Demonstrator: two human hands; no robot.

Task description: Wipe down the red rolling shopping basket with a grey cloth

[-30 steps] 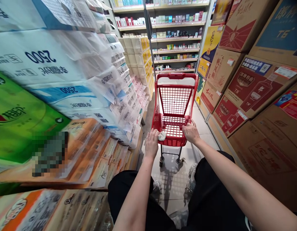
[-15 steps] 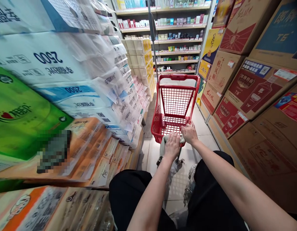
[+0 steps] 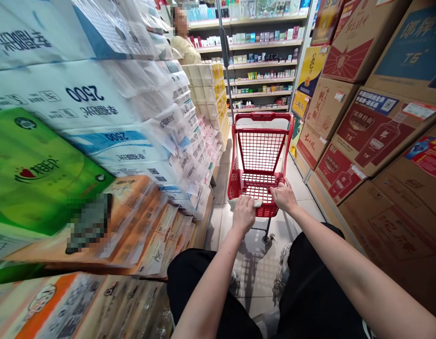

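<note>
A red shopping cart (image 3: 260, 148) with a grid basket stands in front of my knees on the tiled floor. On its near rim, my left hand (image 3: 244, 214) presses a pale cloth (image 3: 257, 203) with the fingers curled over it. My right hand (image 3: 283, 195) grips the cart's near right rim, thumb and fingers closed around the edge. Through the basket's grid the floor shows. Part of the cloth is hidden under my left hand.
Stacked tissue packs (image 3: 108, 99) rise close on the left, with a green pack (image 3: 44, 174) nearest. Cardboard cartons (image 3: 376, 127) line the right side. Beyond the cart, a person (image 3: 186, 44) is near shelves of small boxed goods (image 3: 260, 59).
My left hand and the cloth have shifted left along the cart's near rim. My right hand still holds the right rim. A person has come into view at the far left.
</note>
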